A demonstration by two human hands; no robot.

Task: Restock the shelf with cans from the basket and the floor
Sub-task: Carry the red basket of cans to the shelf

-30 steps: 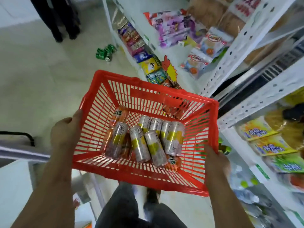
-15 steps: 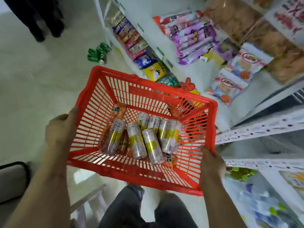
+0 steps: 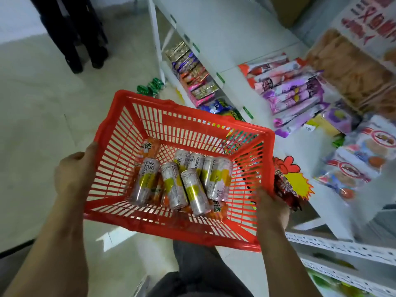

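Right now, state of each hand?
Left hand: grips the left rim of the red basket.
Right hand: grips the basket's right rim.

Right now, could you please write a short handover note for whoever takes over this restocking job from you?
Left hand grips the left rim of the red basket; right hand grips its right rim. The basket is carried in the air beside the white shelf.
Silver and yellow cans lie on their sides in the basket, with orange cans under them.
Green cans lie on the floor by the shelf's foot.
Done: no can seen shelved yet.
Left: shelve the basket's cans, then collect and shelve the green ones.
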